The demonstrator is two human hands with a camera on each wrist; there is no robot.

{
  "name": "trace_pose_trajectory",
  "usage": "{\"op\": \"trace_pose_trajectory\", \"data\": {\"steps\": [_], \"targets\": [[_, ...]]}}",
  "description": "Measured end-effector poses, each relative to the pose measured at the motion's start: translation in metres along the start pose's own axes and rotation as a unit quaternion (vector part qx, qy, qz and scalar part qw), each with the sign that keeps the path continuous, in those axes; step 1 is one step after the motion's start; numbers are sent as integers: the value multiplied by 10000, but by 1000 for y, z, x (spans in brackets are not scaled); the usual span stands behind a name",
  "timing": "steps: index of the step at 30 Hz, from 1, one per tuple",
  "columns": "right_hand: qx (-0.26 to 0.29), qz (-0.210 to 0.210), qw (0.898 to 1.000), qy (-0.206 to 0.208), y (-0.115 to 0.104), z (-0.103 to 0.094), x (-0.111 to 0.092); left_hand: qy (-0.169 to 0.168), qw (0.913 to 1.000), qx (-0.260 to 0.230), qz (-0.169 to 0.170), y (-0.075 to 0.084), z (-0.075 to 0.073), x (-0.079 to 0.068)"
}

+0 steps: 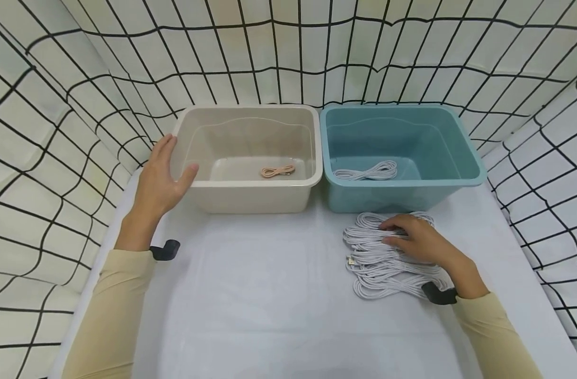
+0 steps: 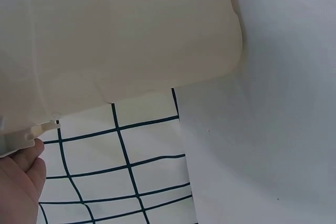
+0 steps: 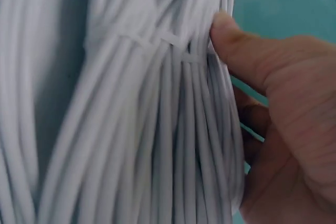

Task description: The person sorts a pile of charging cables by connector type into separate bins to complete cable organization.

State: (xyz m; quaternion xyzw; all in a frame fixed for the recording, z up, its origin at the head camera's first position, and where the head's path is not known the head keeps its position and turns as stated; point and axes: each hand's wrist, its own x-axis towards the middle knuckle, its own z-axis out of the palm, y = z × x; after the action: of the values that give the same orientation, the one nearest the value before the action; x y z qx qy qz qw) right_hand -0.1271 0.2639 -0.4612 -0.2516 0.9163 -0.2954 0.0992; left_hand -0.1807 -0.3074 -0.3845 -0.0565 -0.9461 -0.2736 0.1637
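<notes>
The right hand (image 1: 423,245) pinched the edge of the pile (image 1: 378,284), thumb on one side and fingers curled behind, while the pile lay on the cloth (image 1: 255,284) just in front of the blue bin (image 1: 387,199). The left hand (image 1: 158,181) was spread at the left rim of the beige bin (image 1: 250,199), fingers straight, thumb apart.

The likeliest trouble seemed to be snagging: the bundles lay pressed together, loops overlapping, so a lift of one might have dragged its neighbour along. Thin ties (image 3: 169,38) gathered the cords (they looked slight in the right wrist view), and a pull on only a few strands could have slipped a loop free. The metal plug (image 1: 351,260) at the pile's left side might have caught in a loop too. A hard press from the left hand could have tipped or shoved the beige bin, its rim being all that hand touched.

Counted, there were two hands, two bins, one orange coil (image 1: 281,171) in the beige bin and at least one white coil (image 1: 373,172) in the blue bin; whether that was a single bundle could not be told. The pile held several bundles, too tangled to number, with one plug plainly showing.
</notes>
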Motion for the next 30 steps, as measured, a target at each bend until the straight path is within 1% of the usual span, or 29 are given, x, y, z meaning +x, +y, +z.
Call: {"op": "trace_pose_trajectory", "data": {"steps": [5, 7, 10, 13, 16, 22, 26, 30], "targets": [[-73, 103, 9996, -240, -2, -5, 1, -17, 10000, 33, -29, 2, -2, 2], [-236, 20, 9995, -219, -7, -7, 3, -20, 10000, 48, -72, 1, -3, 2], [-660, -184, 9976, -122, -15, -7, 3, -39, 9999, 6, -122, 0, -4, 1], [-1142, -297, 9930, 2, -24, -4, -3, -106, 9999, -30, -115, 0, -4, 0], [-1533, -249, 9879, 54, -31, -1, -10, -152, 9998, 12, -105, -1, -3, -2], [-2288, -160, 9733, 109, -39, 6, -19, -130, 9998, 42, -115, -3, 0, -4], [-2488, -131, 9680, 313, -39, 5, -24, -92, 9999, 9, -43, -2, 1, -2], [-2430, -238, 9679, 597, -38, 0, -28, -6, 10000, -14, -66, -1, 3, 1]]}}
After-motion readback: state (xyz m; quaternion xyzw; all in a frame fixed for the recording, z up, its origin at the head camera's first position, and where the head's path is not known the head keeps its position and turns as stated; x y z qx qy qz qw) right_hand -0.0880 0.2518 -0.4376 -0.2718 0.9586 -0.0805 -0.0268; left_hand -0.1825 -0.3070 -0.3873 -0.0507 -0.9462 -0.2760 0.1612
